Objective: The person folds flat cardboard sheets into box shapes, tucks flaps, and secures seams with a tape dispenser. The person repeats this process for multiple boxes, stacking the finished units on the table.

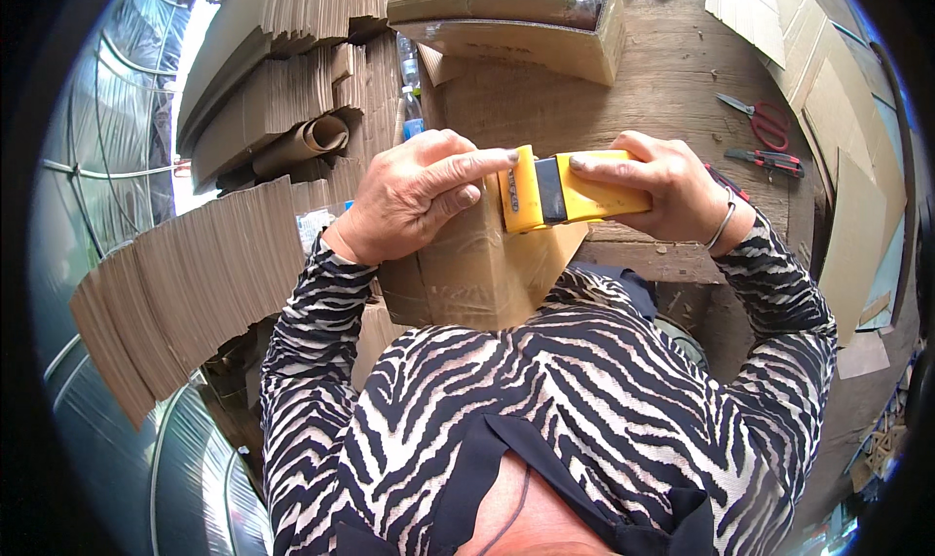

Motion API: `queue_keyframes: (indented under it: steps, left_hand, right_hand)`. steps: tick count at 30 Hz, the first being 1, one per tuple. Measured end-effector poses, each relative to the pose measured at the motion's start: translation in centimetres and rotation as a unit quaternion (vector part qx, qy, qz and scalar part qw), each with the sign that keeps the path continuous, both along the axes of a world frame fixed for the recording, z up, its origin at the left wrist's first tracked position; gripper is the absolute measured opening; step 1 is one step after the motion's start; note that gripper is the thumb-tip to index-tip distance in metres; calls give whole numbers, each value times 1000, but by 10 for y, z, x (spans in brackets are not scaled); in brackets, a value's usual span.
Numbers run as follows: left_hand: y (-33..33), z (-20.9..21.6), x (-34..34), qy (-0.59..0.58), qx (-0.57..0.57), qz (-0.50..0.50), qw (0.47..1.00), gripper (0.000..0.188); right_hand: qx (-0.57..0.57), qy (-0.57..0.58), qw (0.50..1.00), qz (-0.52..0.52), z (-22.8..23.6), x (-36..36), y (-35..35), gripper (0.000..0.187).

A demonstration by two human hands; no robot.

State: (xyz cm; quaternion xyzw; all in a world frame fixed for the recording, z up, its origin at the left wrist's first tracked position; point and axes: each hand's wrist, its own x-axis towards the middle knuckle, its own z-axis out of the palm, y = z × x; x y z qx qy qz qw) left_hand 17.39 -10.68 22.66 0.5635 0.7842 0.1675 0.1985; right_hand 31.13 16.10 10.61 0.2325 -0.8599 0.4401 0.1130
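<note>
A yellow tape dispenser (pixel 604 196) with a black band across it is in my right hand (pixel 674 181), thumb on its upper side. Its toothed end lies against the upper edge of a taped brown cardboard box (pixel 453 283), which stands close to my body. My left hand (pixel 414 194) is over the box's left side. Its index finger stretches out to the dispenser's toothed end, with the thumb apart below it. The other left fingers are partly hidden.
On the wooden table (pixel 672 89), an open cardboard box (pixel 506 40) stands at the back. Red-handled scissors (pixel 765 126) and a utility knife (pixel 765 161) lie at right. Stacked cardboard sheets (pixel 200 274) crowd the left, near plastic bottles (pixel 411 98). Flat cardboard (pixel 852 215) leans at far right.
</note>
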Motion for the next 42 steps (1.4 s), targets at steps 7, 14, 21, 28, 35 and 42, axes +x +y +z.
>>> queue_keyframes:
  steps: [7,14,21,28,35,42]
  left_hand:
    - [5,1,5,34,12,-32,999,25]
    - [6,-2,6,40,16,-30,999,23]
    - [3,-9,3,25,55,-5,998,19]
    - [11,-13,10,35,54,2,998,19]
    - [13,-9,1,-56,-35,52,996,35]
    - [9,-13,-2,-66,-55,31,996,40]
  right_hand:
    - [86,-42,995,-8,-23,13,1,67]
    - [101,-50,994,-12,-43,19,2,63]
    - [134,-69,989,-7,-35,14,4,58]
    - [351,-158,921,57,70,-30,-17,42]
    - [467,-304,828,69,-13,-68,-19,27]
    - [-469,-250,822,-203,-39,-1,-37,59]
